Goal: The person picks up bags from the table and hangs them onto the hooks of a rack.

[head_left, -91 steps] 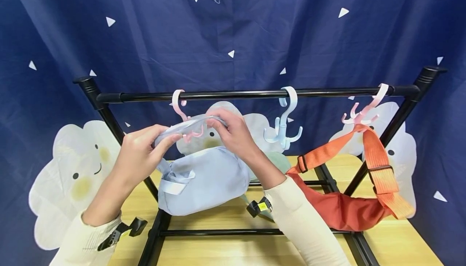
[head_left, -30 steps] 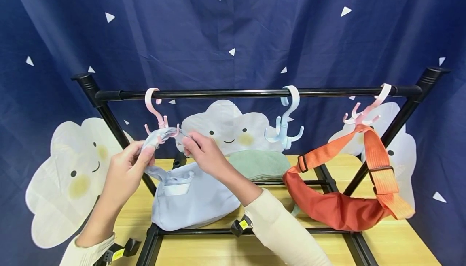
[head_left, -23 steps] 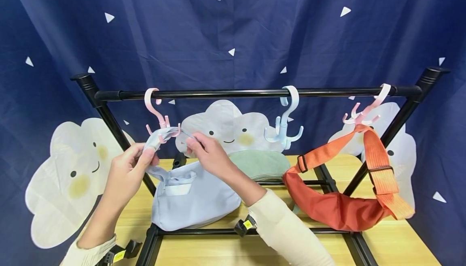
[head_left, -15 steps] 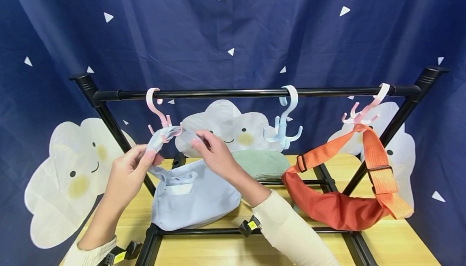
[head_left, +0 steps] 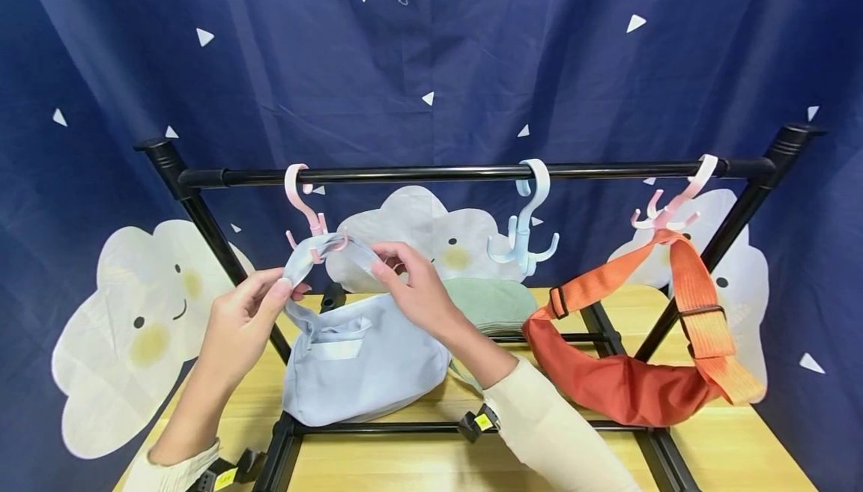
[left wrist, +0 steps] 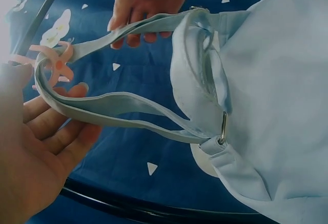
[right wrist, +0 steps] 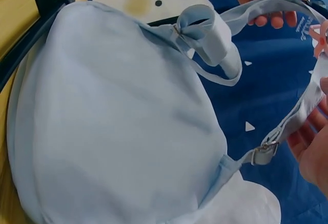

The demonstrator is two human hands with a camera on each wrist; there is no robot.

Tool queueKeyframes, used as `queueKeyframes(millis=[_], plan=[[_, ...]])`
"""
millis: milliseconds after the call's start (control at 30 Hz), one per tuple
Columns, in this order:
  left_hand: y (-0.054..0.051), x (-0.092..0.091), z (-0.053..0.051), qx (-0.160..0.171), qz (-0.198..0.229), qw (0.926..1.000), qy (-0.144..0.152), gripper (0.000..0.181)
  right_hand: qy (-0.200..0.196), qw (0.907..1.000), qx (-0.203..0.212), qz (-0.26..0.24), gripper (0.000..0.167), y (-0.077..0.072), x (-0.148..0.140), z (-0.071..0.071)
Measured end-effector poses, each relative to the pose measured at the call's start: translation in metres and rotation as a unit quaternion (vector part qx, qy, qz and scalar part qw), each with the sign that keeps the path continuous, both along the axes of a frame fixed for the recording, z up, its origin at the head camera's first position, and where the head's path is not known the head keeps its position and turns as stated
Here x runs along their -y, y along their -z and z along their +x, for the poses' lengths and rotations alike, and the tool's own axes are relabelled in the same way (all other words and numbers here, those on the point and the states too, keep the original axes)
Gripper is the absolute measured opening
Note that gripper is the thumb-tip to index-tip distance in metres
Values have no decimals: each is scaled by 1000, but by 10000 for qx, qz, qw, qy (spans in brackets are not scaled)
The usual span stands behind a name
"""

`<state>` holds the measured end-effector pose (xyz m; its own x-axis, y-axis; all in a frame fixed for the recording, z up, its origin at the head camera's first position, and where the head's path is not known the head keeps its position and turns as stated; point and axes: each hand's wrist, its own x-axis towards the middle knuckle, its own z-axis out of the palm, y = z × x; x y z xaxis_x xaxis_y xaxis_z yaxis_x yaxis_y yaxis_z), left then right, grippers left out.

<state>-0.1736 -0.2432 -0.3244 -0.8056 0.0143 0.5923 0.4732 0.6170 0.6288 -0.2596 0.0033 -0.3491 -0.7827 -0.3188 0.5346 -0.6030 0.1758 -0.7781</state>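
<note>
The light blue bag [head_left: 377, 365] hangs at the left of the rack, its strap [head_left: 360, 254] looped over prongs of the pink hook [head_left: 297, 196]. My left hand [head_left: 239, 323] holds the strap left of the hook between thumb and fingers. On the other side, my right hand [head_left: 425, 293] pinches the strap. In the left wrist view the strap [left wrist: 120, 103] passes round the pink hook [left wrist: 60, 66], beside the spread fingers of my left hand [left wrist: 41, 157]. The right wrist view shows the bag [right wrist: 123, 116] and a strap buckle [right wrist: 265, 152] near my right hand [right wrist: 313, 155].
A black bar [head_left: 431, 174] spans the rack. A light blue hook [head_left: 522, 237] hangs at its middle; a pink hook [head_left: 664, 215] at the right bears a red-orange bag [head_left: 627, 387]. A green bag [head_left: 492, 303] lies behind on the wooden table [head_left: 404, 469].
Since the earliest frame, the strap has come onto the pink hook, and that hook has moved left along the bar. Lately the hook shifted slightly right, and my right hand moved right along the strap.
</note>
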Motion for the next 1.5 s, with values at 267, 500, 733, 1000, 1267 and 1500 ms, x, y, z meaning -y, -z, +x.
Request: queueKeyframes(millis=[267, 500, 733, 1000, 1267, 1500], plan=[[3, -2, -1, 74, 21, 10000, -9, 24, 150, 9999, -5, 38, 30, 5, -17, 3], [5, -3, -1, 30, 98, 9999, -69, 25, 370, 9993, 37, 57, 30, 13, -35, 2], [8, -3, 0, 74, 262, 9992, -276, 29, 485, 9986, 104, 176, 27, 22, -49, 4], [11, -4, 2, -68, 556, 9973, -478, 29, 680, 9970, 223, 305, 28, 32, -65, 10], [15, -8, 8, -233, 1305, 9906, -344, 35, 688, 9957, 227, 586, 27, 42, -77, 14], [19, -13, 13, -691, 1761, 9806, -516, 30, 680, 9930, 292, 915, 28, 49, -88, 19]])
